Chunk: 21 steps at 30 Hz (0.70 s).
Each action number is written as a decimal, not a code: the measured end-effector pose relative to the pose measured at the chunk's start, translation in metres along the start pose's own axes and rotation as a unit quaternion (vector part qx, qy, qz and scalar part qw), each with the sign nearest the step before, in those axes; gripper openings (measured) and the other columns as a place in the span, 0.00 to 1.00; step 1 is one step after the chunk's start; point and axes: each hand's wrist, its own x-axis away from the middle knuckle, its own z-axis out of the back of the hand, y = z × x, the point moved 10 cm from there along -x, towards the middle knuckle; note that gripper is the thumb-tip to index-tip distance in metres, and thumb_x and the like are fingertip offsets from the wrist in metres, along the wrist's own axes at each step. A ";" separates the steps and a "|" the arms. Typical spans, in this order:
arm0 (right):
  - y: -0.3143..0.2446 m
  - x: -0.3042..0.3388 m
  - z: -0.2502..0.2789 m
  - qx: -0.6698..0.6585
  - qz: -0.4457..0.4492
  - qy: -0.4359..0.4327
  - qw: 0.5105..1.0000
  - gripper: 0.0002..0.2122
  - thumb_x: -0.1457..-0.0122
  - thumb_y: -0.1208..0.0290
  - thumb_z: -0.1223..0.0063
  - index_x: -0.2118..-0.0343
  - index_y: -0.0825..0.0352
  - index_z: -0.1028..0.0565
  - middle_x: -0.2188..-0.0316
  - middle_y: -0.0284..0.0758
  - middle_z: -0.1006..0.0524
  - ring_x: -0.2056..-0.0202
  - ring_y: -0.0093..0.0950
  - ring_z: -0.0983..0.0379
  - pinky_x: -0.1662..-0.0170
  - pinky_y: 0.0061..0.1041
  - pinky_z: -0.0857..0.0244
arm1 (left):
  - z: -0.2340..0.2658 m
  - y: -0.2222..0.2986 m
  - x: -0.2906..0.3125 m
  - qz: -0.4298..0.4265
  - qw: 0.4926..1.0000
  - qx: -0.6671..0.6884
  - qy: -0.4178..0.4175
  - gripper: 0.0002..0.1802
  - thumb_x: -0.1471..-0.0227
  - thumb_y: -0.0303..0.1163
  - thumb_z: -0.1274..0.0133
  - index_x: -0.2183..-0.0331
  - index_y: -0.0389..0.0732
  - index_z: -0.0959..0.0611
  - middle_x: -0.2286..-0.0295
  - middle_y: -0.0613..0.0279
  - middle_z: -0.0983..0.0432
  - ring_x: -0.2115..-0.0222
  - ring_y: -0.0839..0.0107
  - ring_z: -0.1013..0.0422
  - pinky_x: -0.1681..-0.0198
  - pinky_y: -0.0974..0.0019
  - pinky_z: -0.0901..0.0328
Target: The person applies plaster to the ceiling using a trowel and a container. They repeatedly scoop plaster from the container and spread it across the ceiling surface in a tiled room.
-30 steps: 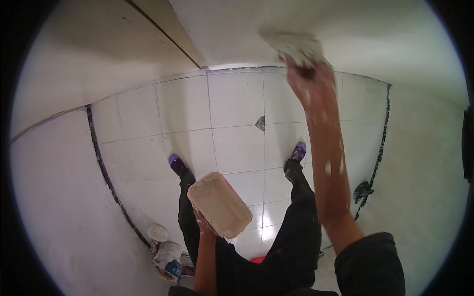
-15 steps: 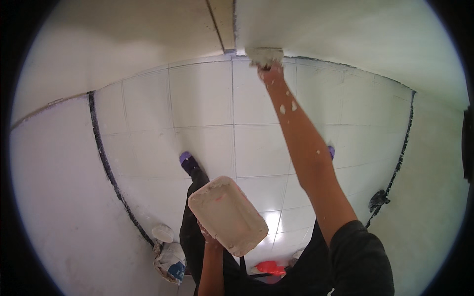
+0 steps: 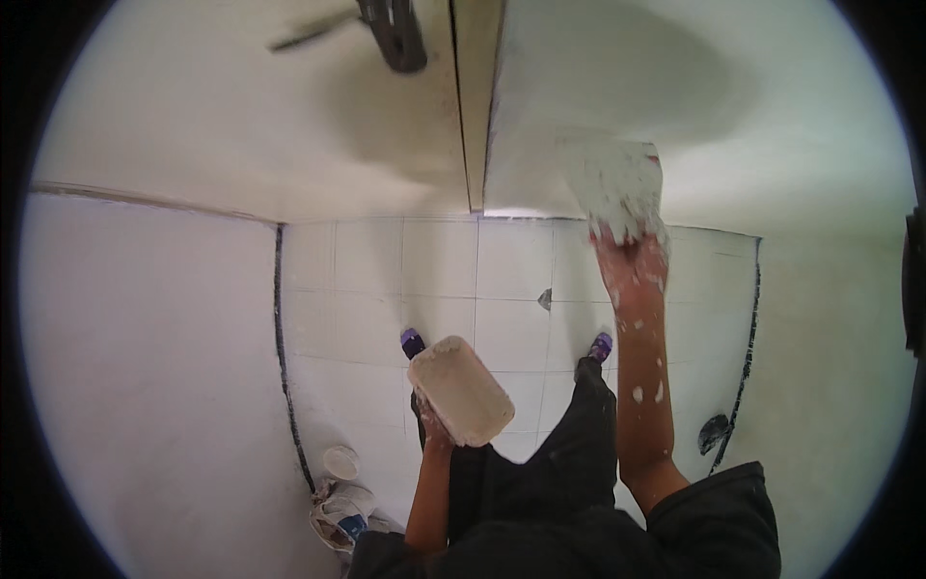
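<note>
My left hand (image 3: 436, 427) is closed on the near-left side of a rectangular, off-white tub (image 3: 463, 391) with smears along its rim. The tub is held tilted above my legs. In my right hand (image 3: 632, 265), fingers wrapped round its handle end, is a wide putty knife (image 3: 617, 183) with its broad blade pointing up and away. Whitish putty coats the blade, and spots of it mark my right hand and forearm. The blade lies against or close to the pale wall (image 3: 772, 164); whether it touches, I cannot tell. My fingers hide the handle.
A pale door (image 3: 241, 116) with a dark handle (image 3: 395, 34) stands ahead on the left, beside its frame (image 3: 479, 77). On the tiled floor (image 3: 439, 261) are a grey piece (image 3: 545, 299), a dark lump (image 3: 714, 433), a round white container (image 3: 340, 462) and a bag (image 3: 342, 511).
My right hand with the putty knife has risen from the wall's foot to higher up and further right. The view has shifted, bringing the door handle in. The left hand still holds the tub.
</note>
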 end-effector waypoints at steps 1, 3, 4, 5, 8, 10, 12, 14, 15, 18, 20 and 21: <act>-0.035 0.024 0.005 0.081 0.028 -0.031 0.996 0.13 0.49 0.74 0.58 0.60 0.70 0.38 0.66 0.39 0.34 0.66 0.33 0.35 0.63 0.30 0.35 | -0.043 0.024 0.002 -0.022 0.999 -0.025 -0.023 0.29 0.49 0.51 0.69 0.52 0.42 0.44 0.56 0.59 0.42 0.56 0.68 0.41 0.56 0.62 0.41; -0.080 0.074 0.012 0.018 -0.016 -0.092 0.995 0.16 0.50 0.75 0.58 0.57 0.70 0.40 0.63 0.39 0.34 0.65 0.32 0.35 0.62 0.29 0.35 | -0.088 0.060 0.008 -0.076 0.993 -0.078 -0.051 0.29 0.49 0.51 0.69 0.51 0.42 0.44 0.56 0.59 0.42 0.56 0.67 0.41 0.56 0.62 0.41; -0.094 0.106 0.019 -0.124 -0.084 -0.107 0.983 0.18 0.50 0.75 0.58 0.55 0.70 0.41 0.62 0.39 0.34 0.64 0.32 0.34 0.62 0.29 0.35 | -0.112 0.067 0.009 -0.078 0.993 -0.060 -0.066 0.29 0.49 0.51 0.69 0.51 0.42 0.44 0.56 0.59 0.42 0.56 0.67 0.41 0.56 0.61 0.41; -0.120 0.128 0.028 -0.115 -0.070 -0.108 0.985 0.19 0.50 0.76 0.57 0.54 0.70 0.43 0.60 0.40 0.35 0.63 0.32 0.34 0.62 0.29 0.35 | -0.138 0.077 0.013 -0.083 0.992 -0.042 -0.083 0.29 0.49 0.51 0.68 0.51 0.42 0.44 0.56 0.58 0.42 0.57 0.67 0.41 0.55 0.61 0.41; -0.184 0.180 0.041 -0.069 -0.024 -0.141 0.987 0.25 0.53 0.80 0.55 0.51 0.71 0.47 0.56 0.42 0.37 0.59 0.32 0.35 0.60 0.29 0.36 | -0.264 0.133 0.051 -0.095 0.972 0.046 -0.212 0.28 0.50 0.51 0.68 0.52 0.43 0.42 0.56 0.58 0.41 0.57 0.65 0.41 0.55 0.60 0.41; -0.214 0.211 0.058 -0.039 0.032 -0.156 0.986 0.28 0.55 0.83 0.54 0.49 0.72 0.50 0.54 0.43 0.39 0.57 0.32 0.36 0.59 0.29 0.36 | -0.326 0.150 0.071 -0.112 0.967 0.029 -0.225 0.28 0.50 0.51 0.67 0.52 0.43 0.42 0.57 0.59 0.40 0.57 0.65 0.41 0.55 0.60 0.41; -0.235 0.228 0.055 0.065 0.049 -0.141 0.987 0.30 0.62 0.87 0.52 0.51 0.73 0.47 0.55 0.44 0.39 0.56 0.32 0.37 0.56 0.29 0.38 | -0.366 0.156 0.084 -0.098 0.957 0.073 -0.262 0.28 0.50 0.51 0.67 0.52 0.43 0.42 0.57 0.60 0.40 0.57 0.65 0.40 0.55 0.61 0.41; -0.247 0.237 0.053 0.111 0.106 -0.164 0.975 0.31 0.64 0.87 0.51 0.53 0.72 0.46 0.56 0.43 0.38 0.56 0.32 0.38 0.55 0.29 0.40 | -0.394 0.155 0.100 -0.059 0.931 0.169 -0.319 0.28 0.50 0.50 0.66 0.52 0.43 0.42 0.57 0.61 0.40 0.58 0.65 0.40 0.55 0.62 0.41; -0.253 0.243 0.047 0.199 0.150 -0.138 0.959 0.28 0.64 0.84 0.49 0.55 0.72 0.43 0.59 0.42 0.37 0.58 0.32 0.37 0.57 0.28 0.40 | -0.393 0.153 0.102 -0.083 0.939 0.137 -0.305 0.28 0.51 0.51 0.65 0.52 0.43 0.42 0.57 0.61 0.39 0.58 0.65 0.40 0.55 0.62 0.40; -0.286 0.281 0.014 0.516 0.404 -0.084 0.751 0.20 0.62 0.74 0.45 0.62 0.69 0.34 0.73 0.37 0.28 0.69 0.31 0.32 0.68 0.26 0.40 | -0.406 0.163 0.114 -0.220 0.935 -0.044 -0.276 0.28 0.51 0.51 0.64 0.53 0.43 0.41 0.57 0.61 0.40 0.58 0.66 0.40 0.56 0.62 0.40; -0.292 0.285 -0.009 0.527 0.359 -0.132 0.759 0.19 0.61 0.73 0.47 0.62 0.67 0.34 0.74 0.39 0.28 0.72 0.36 0.32 0.69 0.30 0.41 | -0.418 0.171 0.132 -0.311 0.897 -0.169 -0.267 0.29 0.52 0.52 0.63 0.53 0.44 0.42 0.57 0.61 0.40 0.57 0.66 0.41 0.56 0.62 0.40; -0.293 0.286 -0.019 0.534 0.334 -0.157 0.760 0.18 0.60 0.72 0.47 0.62 0.66 0.34 0.75 0.40 0.28 0.73 0.38 0.32 0.70 0.32 0.42 | -0.422 0.172 0.139 -0.319 0.891 -0.173 -0.272 0.30 0.52 0.53 0.63 0.52 0.44 0.42 0.57 0.61 0.41 0.57 0.67 0.41 0.56 0.62 0.39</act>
